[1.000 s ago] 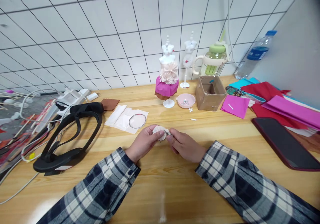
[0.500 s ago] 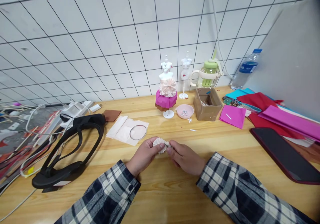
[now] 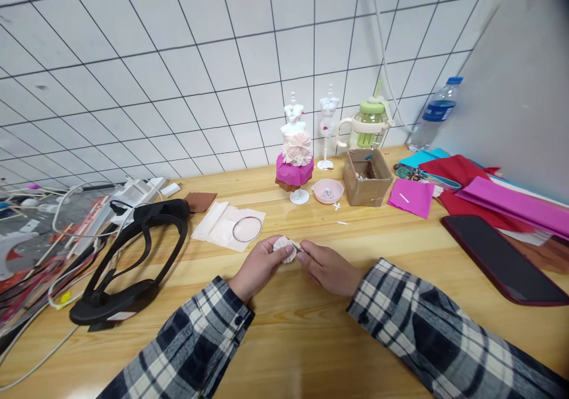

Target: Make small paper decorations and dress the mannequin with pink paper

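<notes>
Lower center of frame, 2 hands just apart: left hand (image 3: 260, 267) pinches pale rosette (image 3: 283, 242); right hand (image 3: 328, 267) grips dark sliver (image 3: 297, 248) at rosette edge, kind unclear. Step looks like working that edge; next move likely calls for steady left pinch, fine right fingerwork.

Includes a dark phone (image 3: 502, 259) flat on the surface (image 3: 302, 351), a blue-capped bottle (image 3: 438, 116) and green-lidded jug (image 3: 367, 131) near the tiled wall (image 3: 200, 79), and a black strapped frame (image 3: 122, 301) near a white power strip (image 3: 137, 192).
</notes>
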Available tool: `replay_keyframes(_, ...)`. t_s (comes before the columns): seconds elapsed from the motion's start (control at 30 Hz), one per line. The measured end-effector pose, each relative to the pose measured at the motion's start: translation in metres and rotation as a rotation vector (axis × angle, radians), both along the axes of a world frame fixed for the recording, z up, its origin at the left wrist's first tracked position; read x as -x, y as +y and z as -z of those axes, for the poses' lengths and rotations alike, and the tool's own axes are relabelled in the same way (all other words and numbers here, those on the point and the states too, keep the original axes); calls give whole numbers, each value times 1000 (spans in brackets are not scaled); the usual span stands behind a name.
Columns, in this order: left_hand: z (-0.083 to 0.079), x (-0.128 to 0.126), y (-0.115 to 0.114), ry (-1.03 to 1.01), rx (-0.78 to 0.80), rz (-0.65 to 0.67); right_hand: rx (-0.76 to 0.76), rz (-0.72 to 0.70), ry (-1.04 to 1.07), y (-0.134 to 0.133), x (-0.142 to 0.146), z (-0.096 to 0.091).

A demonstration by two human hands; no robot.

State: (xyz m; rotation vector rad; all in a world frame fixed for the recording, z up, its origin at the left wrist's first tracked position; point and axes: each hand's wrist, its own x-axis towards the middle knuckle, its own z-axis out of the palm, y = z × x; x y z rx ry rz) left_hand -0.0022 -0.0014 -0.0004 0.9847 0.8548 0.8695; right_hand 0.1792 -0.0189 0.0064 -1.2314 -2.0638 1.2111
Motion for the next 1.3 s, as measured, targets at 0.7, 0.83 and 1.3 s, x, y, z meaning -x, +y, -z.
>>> replay_keyframes(0.7, 5, 6, 3, 218, -102, 102, 22, -53, 2, 3, -5, -1)
replay_keyframes(0.83, 6, 6, 3, 209, -114, 87, 20, -24, 8, 4, -3, 0)
replay_keyframes(1.3, -1, 0, 0, -47, 34, -13, 42, -17, 48, 2, -3, 1)
